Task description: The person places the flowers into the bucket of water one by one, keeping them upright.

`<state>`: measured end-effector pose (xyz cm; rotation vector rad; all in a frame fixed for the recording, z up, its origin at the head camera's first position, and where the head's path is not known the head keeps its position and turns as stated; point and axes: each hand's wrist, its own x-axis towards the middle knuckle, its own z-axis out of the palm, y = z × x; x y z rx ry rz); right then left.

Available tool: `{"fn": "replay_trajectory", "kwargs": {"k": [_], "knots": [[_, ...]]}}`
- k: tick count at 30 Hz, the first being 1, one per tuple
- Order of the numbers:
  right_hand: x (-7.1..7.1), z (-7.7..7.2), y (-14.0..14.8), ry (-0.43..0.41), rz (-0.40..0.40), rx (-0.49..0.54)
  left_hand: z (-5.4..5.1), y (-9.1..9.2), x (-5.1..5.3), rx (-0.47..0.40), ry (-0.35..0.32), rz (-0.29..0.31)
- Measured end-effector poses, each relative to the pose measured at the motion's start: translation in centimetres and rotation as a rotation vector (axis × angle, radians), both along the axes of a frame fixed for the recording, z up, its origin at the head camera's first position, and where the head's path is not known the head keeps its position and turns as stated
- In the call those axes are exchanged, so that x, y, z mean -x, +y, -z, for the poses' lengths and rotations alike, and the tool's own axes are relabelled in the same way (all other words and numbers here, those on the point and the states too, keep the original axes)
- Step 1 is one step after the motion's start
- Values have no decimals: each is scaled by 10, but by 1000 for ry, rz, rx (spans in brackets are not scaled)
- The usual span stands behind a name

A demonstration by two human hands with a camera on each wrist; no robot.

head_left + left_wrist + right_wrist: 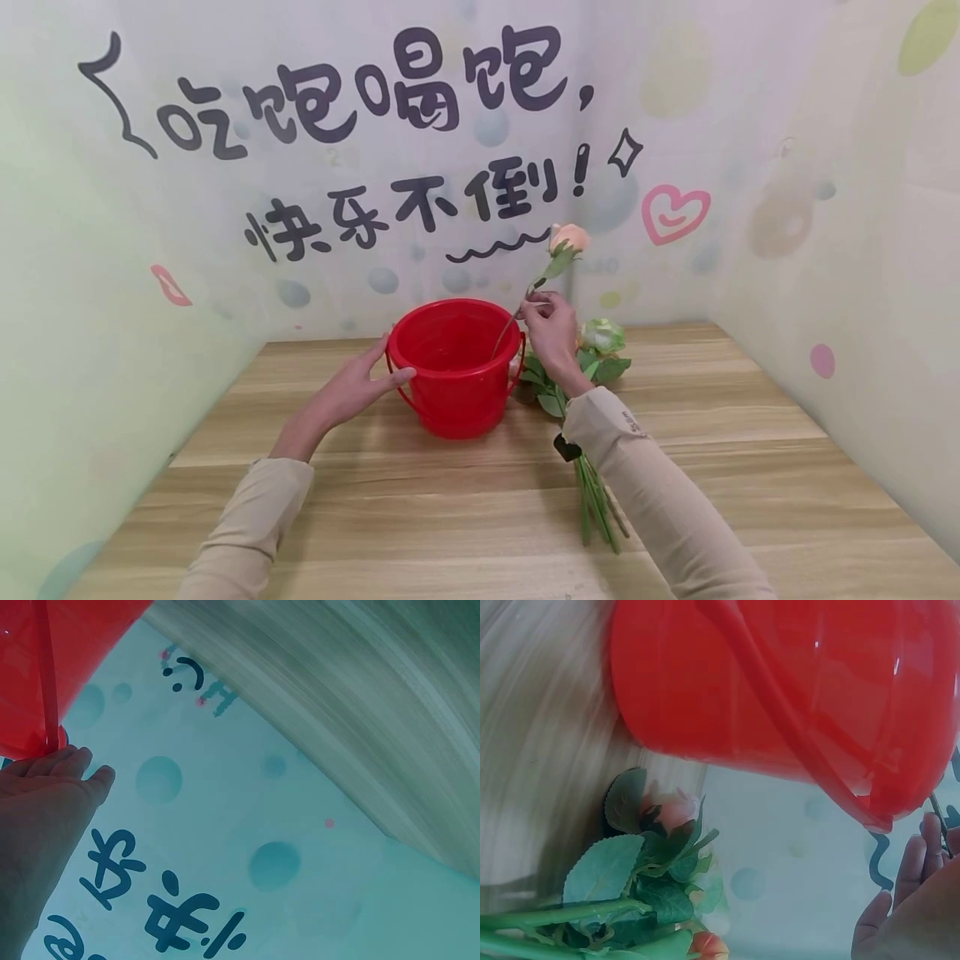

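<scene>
A red bucket (461, 400) with a red handle stands upright on the wooden table. My left hand (360, 387) rests against its left side near the rim, fingers fairly straight; the left wrist view shows the fingers touching beside the handle's end. Between thumb and fingers, my right hand (551, 329) pinches the stem of a peach rose (570, 239) above the bucket's right rim. The rose's head leans up to the right and its stem's lower end reaches inside the bucket. Beneath my right forearm lies a bunch of flowers (602, 336) with green stems, partly hidden.
The bunch's stems (596, 500) point toward the front of the table (420, 508). In the right wrist view, a pink flower (673, 810) and green leaves (604, 870) lie close beside the bucket. A printed wall covering (420, 283) stands behind and along both sides.
</scene>
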<state>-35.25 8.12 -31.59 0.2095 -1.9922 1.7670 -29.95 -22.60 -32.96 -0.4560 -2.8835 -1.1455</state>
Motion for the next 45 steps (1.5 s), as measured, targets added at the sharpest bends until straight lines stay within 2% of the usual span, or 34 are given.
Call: {"fn": "replay_trajectory", "kwargs": {"k": [18,45], "knots": [[0,3,-1,32,-8,-109,0,1,0,-6,13,4],[-2,5,-3,-49,19,-274,0,1,-2,-1,-4,-8]]}}
